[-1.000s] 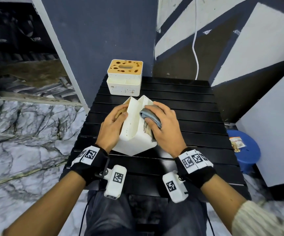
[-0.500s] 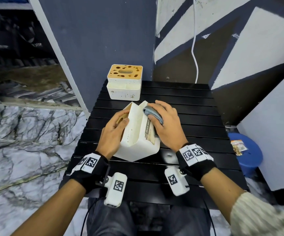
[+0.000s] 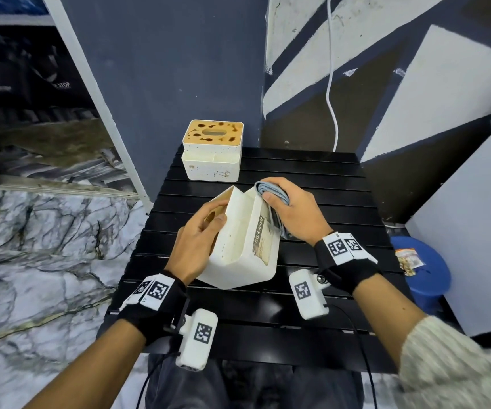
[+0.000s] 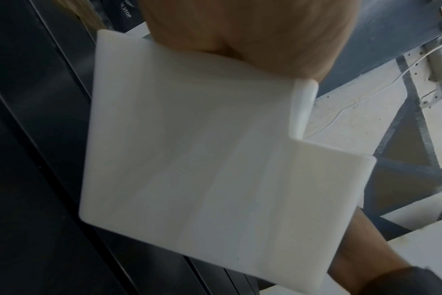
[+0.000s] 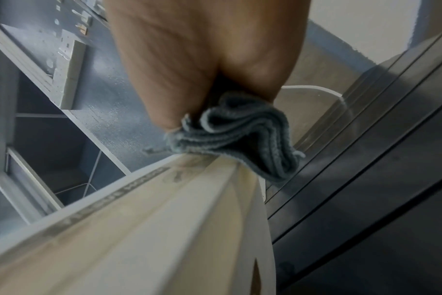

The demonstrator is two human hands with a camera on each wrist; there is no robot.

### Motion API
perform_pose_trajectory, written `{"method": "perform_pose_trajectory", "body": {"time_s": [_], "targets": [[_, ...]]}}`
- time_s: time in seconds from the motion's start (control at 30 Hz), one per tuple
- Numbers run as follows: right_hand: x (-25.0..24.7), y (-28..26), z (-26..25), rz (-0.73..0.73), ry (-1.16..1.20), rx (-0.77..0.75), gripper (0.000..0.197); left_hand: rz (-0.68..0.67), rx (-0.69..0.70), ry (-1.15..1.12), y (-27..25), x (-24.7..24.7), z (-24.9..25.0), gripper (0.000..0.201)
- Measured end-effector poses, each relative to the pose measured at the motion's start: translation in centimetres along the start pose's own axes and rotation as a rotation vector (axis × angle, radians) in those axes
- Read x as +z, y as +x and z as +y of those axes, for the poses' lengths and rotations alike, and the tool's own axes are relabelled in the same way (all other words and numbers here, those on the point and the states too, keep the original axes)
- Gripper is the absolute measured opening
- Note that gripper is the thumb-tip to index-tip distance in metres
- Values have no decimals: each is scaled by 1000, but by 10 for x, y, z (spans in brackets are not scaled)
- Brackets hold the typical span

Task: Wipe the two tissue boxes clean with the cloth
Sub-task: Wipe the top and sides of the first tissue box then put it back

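A white tissue box [image 3: 240,246] [image 4: 209,165] lies tipped on its side at the middle of the black slatted table [image 3: 312,184]. My left hand [image 3: 201,234] grips its wooden-lid side, thumb on the white wall. My right hand [image 3: 290,206] holds a folded grey-blue cloth [image 3: 271,190] [image 5: 242,135] and presses it against the box's labelled face [image 5: 144,229] near its far end. A second tissue box [image 3: 212,154] stands upright at the table's far left, its wooden lid covered in dark stains.
A dark blue wall rises right behind the table, with a white cable [image 3: 331,84] hanging down it. A blue stool [image 3: 427,273] with a small packet on it stands to the right. Marble floor lies to the left.
My right hand with the cloth has slid along the labelled face toward the box's far end. The left hand has kept its hold on the box.
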State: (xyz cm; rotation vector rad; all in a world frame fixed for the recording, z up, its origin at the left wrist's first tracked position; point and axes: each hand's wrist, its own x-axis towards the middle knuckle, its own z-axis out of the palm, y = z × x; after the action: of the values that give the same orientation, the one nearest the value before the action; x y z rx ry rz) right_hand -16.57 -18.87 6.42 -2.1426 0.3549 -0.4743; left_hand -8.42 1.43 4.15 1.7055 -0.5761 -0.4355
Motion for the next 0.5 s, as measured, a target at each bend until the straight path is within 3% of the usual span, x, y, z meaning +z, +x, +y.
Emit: {"method": "perform_pose_trajectory", "body": {"time_s": [0.1,0.27,0.4,0.5], "targets": [[-4,10,-4,-36,3,52,34,-13,11,31,-1,1,1,31],[-15,22,3,-112,-26,180,27,-33,31,121,-1,4,4,29],[-21,20,21,-167,107,255,32,-78,92,277,-1,9,7,27],[-18,12,30,-189,207,338,25,-114,152,393,2,11,4,28]]}}
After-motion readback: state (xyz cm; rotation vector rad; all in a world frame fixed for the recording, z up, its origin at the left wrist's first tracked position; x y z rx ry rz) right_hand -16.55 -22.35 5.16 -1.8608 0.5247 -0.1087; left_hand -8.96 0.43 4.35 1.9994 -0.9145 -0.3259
